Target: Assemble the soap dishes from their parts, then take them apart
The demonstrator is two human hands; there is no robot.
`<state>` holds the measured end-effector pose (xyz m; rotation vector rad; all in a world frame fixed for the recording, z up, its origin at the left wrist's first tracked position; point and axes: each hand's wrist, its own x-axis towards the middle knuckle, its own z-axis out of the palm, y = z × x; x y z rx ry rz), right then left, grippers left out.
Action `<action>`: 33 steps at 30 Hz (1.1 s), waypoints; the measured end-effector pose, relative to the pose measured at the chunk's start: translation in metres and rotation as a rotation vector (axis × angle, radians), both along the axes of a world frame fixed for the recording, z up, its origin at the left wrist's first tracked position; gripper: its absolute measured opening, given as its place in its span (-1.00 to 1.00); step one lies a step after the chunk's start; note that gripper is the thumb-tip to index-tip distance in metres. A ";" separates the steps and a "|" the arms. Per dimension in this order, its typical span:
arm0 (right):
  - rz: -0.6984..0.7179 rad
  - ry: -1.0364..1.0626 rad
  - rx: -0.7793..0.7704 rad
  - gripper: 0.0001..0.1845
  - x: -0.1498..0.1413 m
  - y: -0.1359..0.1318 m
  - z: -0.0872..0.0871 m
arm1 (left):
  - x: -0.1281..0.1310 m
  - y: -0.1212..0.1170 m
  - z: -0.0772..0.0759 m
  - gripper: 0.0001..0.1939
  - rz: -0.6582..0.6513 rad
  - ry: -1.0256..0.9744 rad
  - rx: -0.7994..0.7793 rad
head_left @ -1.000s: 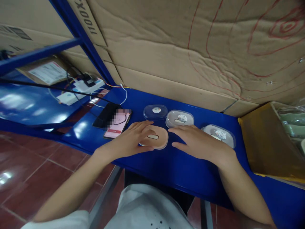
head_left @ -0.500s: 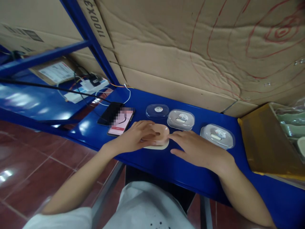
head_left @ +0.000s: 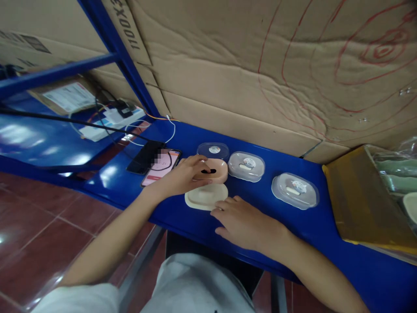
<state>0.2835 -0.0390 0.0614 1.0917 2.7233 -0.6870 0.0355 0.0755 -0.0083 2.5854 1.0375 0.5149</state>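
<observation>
A peach-coloured soap-dish-like piece with a dark oval slot stands on the blue table. My left hand grips it from the left, fingers across its top and thumb along its near side. Just in front lies a cream oval tray with a raised middle. The fingertips of my right hand touch the tray's right edge, while its thumb is held apart below. Behind and to the right sit a clear lid, a clear-covered white dish and another clear-covered dish, each bearing a round sticker.
Left of my hands a phone with a lit screen lies beside a black item. A power strip with cables is farther left. At right stands an opened carton holding wrapped green pieces. Cardboard walls the back.
The peach piece has come off the cream tray and moved backward in my left hand, baring the tray. My right hand has moved left and nearer to me, onto the tray's edge.
</observation>
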 end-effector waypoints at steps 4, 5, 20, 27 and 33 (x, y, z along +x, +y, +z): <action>0.016 -0.011 -0.043 -0.69 -0.003 -0.003 0.002 | -0.001 0.002 -0.006 -0.64 0.000 -0.019 0.028; 0.025 -0.003 -0.050 -0.69 -0.003 -0.005 0.002 | 0.000 0.003 -0.007 -0.64 -0.001 -0.021 0.034; -0.422 0.062 0.314 -0.16 0.074 0.084 -0.008 | 0.028 -0.049 0.005 -0.66 -0.121 0.069 0.180; -0.428 0.110 0.081 -0.08 0.107 0.103 -0.020 | 0.067 -0.049 0.014 -0.68 -0.219 0.130 0.267; -0.468 0.270 -0.033 -0.12 0.132 0.103 -0.005 | 0.101 -0.044 0.014 -0.70 -0.387 0.213 0.354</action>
